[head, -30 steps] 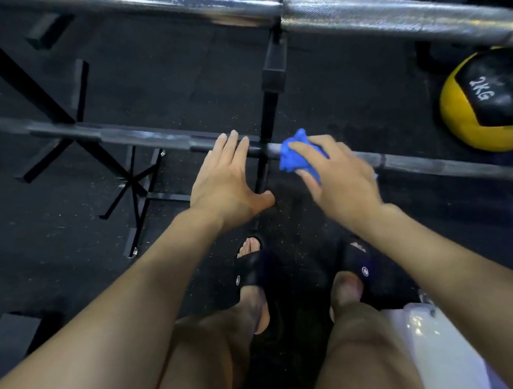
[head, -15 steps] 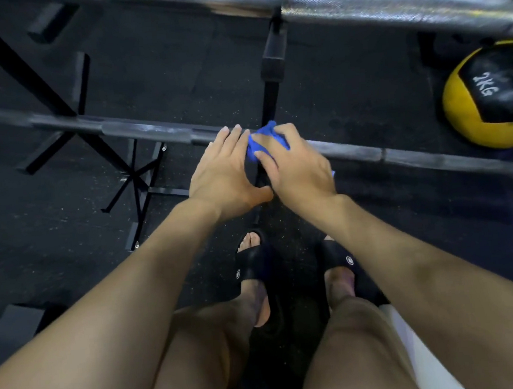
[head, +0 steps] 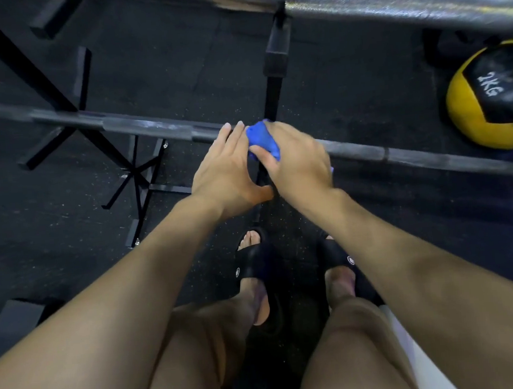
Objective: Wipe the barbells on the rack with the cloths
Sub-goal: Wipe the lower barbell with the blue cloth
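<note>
A dark grey barbell (head: 141, 125) lies across the rack at knee height, running from far left to far right. My right hand (head: 298, 158) grips a bunched blue cloth (head: 262, 140) wrapped on this bar near the rack's upright. My left hand (head: 226, 166) reaches to the bar just left of the cloth, fingers straight and together, fingertips at the bar and beside the cloth. A second, shiny knurled barbell (head: 387, 6) sits higher on the rack along the top of the view.
The black rack upright (head: 276, 56) rises between the two bars, with black cross-legs (head: 132, 178) on the dark rubber floor at left. A yellow and black 2 kg medicine ball (head: 491, 96) lies at right. My legs and black sandals (head: 251, 267) stand below.
My right hand has slid the blue cloth leftward along the lower bar until it meets my left hand. My left hand has stayed at the bar.
</note>
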